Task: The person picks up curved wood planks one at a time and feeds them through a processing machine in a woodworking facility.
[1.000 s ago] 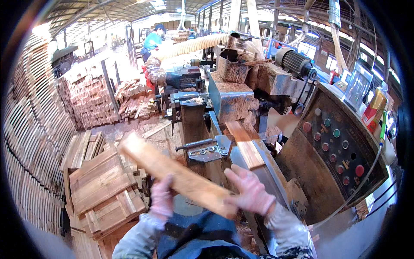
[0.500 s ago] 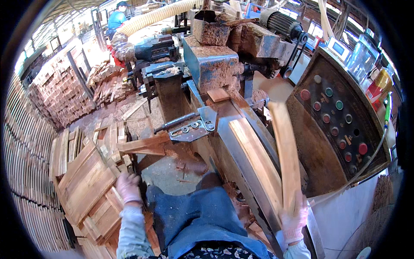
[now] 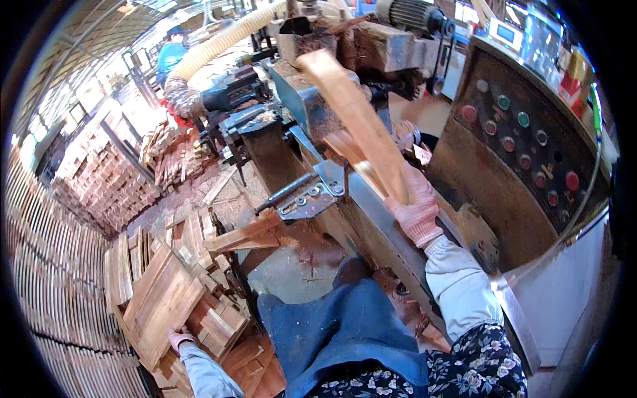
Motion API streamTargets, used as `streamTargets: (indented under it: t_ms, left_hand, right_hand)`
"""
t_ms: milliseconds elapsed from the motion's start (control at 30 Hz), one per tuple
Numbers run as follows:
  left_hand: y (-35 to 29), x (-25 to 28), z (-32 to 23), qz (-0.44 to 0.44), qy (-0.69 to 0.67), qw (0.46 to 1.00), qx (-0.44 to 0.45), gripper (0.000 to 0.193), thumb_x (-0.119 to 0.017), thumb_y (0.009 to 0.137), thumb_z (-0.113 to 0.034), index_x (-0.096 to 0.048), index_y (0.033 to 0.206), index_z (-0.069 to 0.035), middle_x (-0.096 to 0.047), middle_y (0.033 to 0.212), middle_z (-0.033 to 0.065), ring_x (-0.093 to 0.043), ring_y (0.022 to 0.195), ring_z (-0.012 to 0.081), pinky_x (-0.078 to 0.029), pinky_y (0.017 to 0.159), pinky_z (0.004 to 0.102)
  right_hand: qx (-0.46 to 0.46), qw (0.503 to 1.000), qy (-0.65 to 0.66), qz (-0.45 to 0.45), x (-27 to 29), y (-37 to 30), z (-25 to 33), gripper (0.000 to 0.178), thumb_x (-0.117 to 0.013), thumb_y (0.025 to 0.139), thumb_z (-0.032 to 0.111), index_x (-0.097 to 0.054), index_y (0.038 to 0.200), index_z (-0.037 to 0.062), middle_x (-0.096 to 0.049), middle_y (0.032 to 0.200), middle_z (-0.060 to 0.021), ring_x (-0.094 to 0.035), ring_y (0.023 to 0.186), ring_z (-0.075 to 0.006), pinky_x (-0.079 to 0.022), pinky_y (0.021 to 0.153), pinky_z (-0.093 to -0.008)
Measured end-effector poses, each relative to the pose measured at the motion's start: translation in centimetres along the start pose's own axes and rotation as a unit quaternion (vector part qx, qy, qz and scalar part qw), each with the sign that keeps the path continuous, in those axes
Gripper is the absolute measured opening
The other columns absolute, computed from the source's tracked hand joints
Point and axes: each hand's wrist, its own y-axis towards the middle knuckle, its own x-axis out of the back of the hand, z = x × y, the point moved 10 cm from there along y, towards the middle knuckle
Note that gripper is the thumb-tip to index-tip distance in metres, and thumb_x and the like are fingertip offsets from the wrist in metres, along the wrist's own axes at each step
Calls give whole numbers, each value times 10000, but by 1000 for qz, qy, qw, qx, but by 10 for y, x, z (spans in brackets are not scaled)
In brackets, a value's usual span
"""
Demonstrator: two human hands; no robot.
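Note:
My right hand [image 3: 418, 209], in a pinkish work glove, is closed around the near end of a long wooden board [image 3: 355, 113]. That board is tilted up and away, over the steel feed bed [image 3: 375, 199] of a woodworking machine. Beneath it another wooden strip [image 3: 343, 147] lies on the bed, partly covered. To the left, my gloved left hand [image 3: 179, 337] grips the edge of a wooden plank [image 3: 154, 308] on top of a pile. Its fingertips are partly hidden by the wood.
A metal guide bracket [image 3: 312, 196] juts from the bed's left side. The sawdust-covered machine [image 3: 308, 99] stands ahead; a button panel [image 3: 491, 172] slants along the right. Stacked wood [image 3: 99, 172] fills the far left. A person in blue [image 3: 171, 56] is at the back.
My right hand has moved forward and left with the board, swinging its far end over the machine. My left hand has moved down the pile to a plank's edge. The view has shifted.

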Motion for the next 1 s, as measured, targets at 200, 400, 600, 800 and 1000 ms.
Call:
streamTargets:
  t_ms: [200, 400, 600, 800, 1000]
  left_hand:
    - [74, 11, -29, 87, 165, 978, -96, 493, -504, 1114, -307, -516, 1476, 27, -578, 1499, 131, -535, 1322, 257, -366, 1181, 334]
    - [62, -36, -4, 176, 300, 937, -34, 501, -585, 1043, -341, -564, 1446, -45, -611, 1458, 144, -575, 1295, 331, -443, 1156, 510]
    - [69, -48, -1, 54, -27, 998, -25, 668, -677, 966, -540, -528, 1462, -119, -555, 1441, 54, -514, 1266, 219, -496, 1007, 413]
    - [20, -47, 30, 181, -34, 983, 20, 382, -724, 972, -460, -725, 1130, -112, -715, 1028, 21, -656, 896, 171, -548, 731, 317]
    - [-360, -163, 54, 396, 65, 916, 31, 439, -733, 970, -353, -664, 1275, -46, -713, 1188, 63, -704, 1062, 206, -602, 894, 385]
  right_hand:
    - [-15, 986, -72, 151, 82, -101, 19, 876, -869, 699, 341, -563, 1480, 92, -591, 1375, -233, -576, 1251, -429, -468, 1084, -509]
    - [62, 965, -168, 190, 175, -168, 42, 594, -807, 558, 235, -653, 1106, 64, -646, 1173, -206, -656, 961, -427, -536, 814, -526]
    - [134, 967, -156, 148, 114, -103, 47, 357, -767, 745, 170, -682, 1083, 95, -662, 1087, -145, -634, 1056, -385, -511, 907, -493]
    - [175, 967, -109, 148, 12, -24, 50, 327, -720, 853, 253, -684, 1145, 112, -659, 1204, -128, -620, 1085, -380, -494, 948, -489]
    - [276, 946, 67, 157, -10, -22, 114, 499, -790, 822, 323, -675, 1252, 99, -663, 1294, -153, -630, 1178, -394, -509, 1012, -482]
